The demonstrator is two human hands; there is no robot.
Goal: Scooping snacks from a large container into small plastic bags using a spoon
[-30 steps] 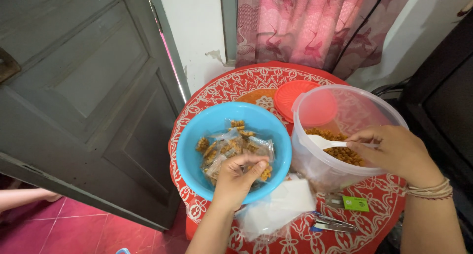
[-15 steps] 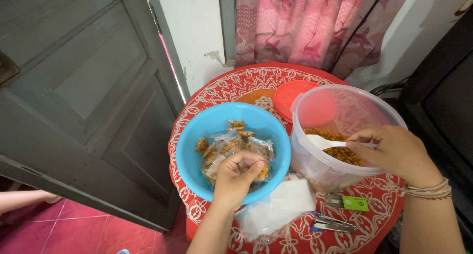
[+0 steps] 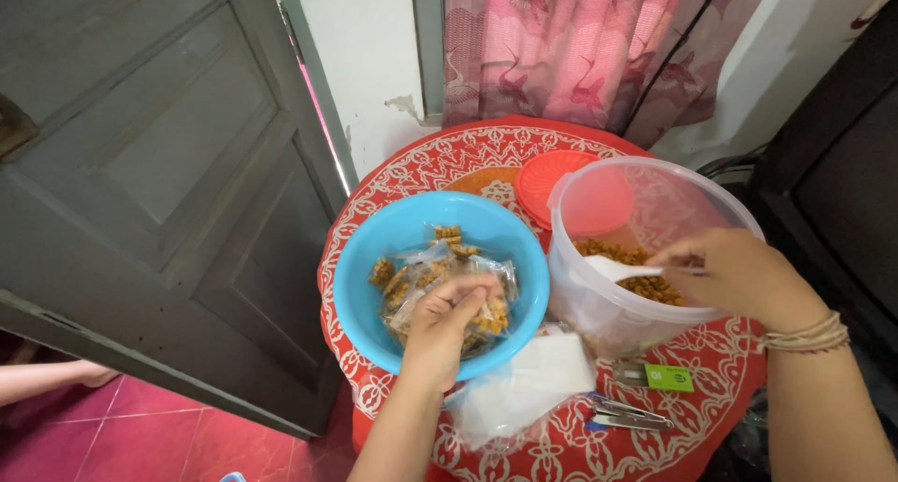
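My left hand [image 3: 447,328] reaches into a blue bowl [image 3: 374,258] and rests, fingers curled, on the small clear packets of brown snack [image 3: 426,272] piled there. My right hand [image 3: 739,276] is over a large clear plastic tub [image 3: 599,304] and holds a white plastic spoon [image 3: 613,270], whose scoop end lies on the brown snack [image 3: 645,286] in the tub's bottom. Both stand on a small round table with a red and white patterned cloth [image 3: 440,159].
An orange-red lid [image 3: 552,178] lies behind the tub. A stack of clear empty bags [image 3: 524,388], a green stapler [image 3: 659,377] and a small metal tool [image 3: 627,415] lie at the table's front. A grey door [image 3: 140,192] stands open at left; pink curtain [image 3: 580,43] behind.
My left hand has shifted slightly over the packets in the bowl, fingers curling tighter. My right hand with the spoon has stayed in place.
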